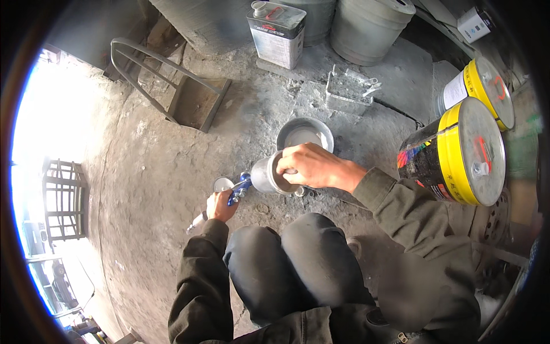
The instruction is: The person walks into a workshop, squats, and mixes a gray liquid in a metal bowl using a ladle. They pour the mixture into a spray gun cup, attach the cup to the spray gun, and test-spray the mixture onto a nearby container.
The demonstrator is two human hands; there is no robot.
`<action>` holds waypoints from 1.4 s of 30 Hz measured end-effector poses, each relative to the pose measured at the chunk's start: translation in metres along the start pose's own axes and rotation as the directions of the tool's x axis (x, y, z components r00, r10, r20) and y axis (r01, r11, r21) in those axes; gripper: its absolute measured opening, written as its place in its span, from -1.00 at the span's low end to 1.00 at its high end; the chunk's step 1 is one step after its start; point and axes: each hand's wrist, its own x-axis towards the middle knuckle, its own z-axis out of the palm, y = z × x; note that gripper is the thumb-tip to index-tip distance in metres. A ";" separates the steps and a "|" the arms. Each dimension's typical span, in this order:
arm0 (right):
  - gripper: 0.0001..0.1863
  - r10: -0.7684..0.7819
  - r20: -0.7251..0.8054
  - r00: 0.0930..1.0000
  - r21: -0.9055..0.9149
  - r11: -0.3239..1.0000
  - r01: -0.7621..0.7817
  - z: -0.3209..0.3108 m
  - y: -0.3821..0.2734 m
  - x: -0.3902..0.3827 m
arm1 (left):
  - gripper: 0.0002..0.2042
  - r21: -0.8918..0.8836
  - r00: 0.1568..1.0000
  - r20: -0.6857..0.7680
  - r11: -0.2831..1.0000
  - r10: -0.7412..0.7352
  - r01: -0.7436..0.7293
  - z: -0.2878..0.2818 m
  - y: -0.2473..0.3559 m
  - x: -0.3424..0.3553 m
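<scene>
My left hand [220,205] is closed around the handle of a blue spray gun [243,184], held low over the floor. A grey cup [263,175] is at the gun's upper end and lies tilted, its mouth turned toward my right hand [316,164]. The curled fingers of that hand reach into the cup's mouth; whatever they may hold there is hidden. Just beyond the right hand stands a round metal basin [318,127] with pale grey residue inside. Near the left hand sits a small round container [223,184].
Black-and-yellow pails [471,152] stand at right. Farther back are a rectangular metal can [276,43], a grey drum [369,31] and an open rectangular tin [348,102] holding tools. A dustpan with a tubular handle [200,106] lies far left on the stained concrete floor [149,189].
</scene>
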 end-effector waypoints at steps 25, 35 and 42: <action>-0.80 0.261 -0.241 0.935 -0.586 0.728 -0.355 0.022 0.087 -0.045 | -0.74 -0.135 0.960 0.066 0.951 -0.273 0.279 0.015 -0.032 -0.038; -0.59 0.456 -0.052 0.889 -0.481 0.768 -0.422 0.032 0.073 -0.054 | -0.73 -0.116 0.953 0.083 0.947 -0.290 0.298 0.017 -0.029 -0.036; -0.56 0.457 0.010 0.889 -0.365 0.830 -0.422 0.006 0.066 -0.050 | -0.73 -0.093 0.942 0.111 0.940 -0.317 0.328 0.005 -0.023 -0.033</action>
